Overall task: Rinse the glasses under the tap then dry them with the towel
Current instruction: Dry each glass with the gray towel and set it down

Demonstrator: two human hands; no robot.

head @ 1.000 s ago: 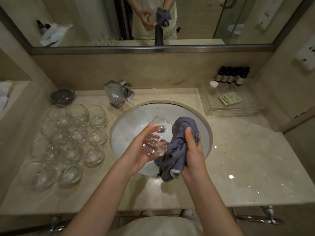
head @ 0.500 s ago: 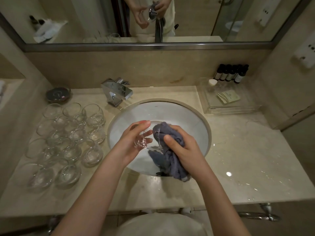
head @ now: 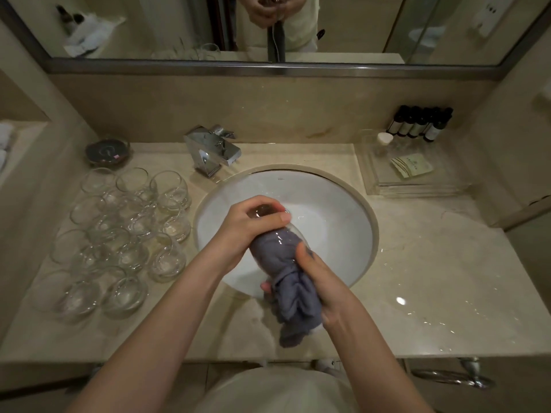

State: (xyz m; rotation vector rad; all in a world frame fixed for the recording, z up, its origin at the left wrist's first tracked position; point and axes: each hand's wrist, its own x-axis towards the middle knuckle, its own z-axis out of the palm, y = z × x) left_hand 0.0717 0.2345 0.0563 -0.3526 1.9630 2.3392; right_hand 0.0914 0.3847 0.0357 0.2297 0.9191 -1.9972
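Drying: your left hand [head: 247, 225] grips the glass [head: 283, 234] base, right hand [head: 322, 281] clutches the towel [head: 286, 275] stuffed inside; twist gently over the sink [head: 343, 204].

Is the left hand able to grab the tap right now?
Probably not yet: the left hand is busy gripping the glass over the sink. The tap itself stands unblocked just beyond.

Dim, warm light is falling from overhead, tinting the beige marble counter [head: 432, 293] yellowish. A small bright glare spot is gleaming on its wet surface at the right. The round white sink basin [head: 334, 210] is showing as the brightest area. Wide-angle distortion is bending the steel-framed mirror [head: 357, 28] and edges. Corners are darkening, and details are looking slightly soft.
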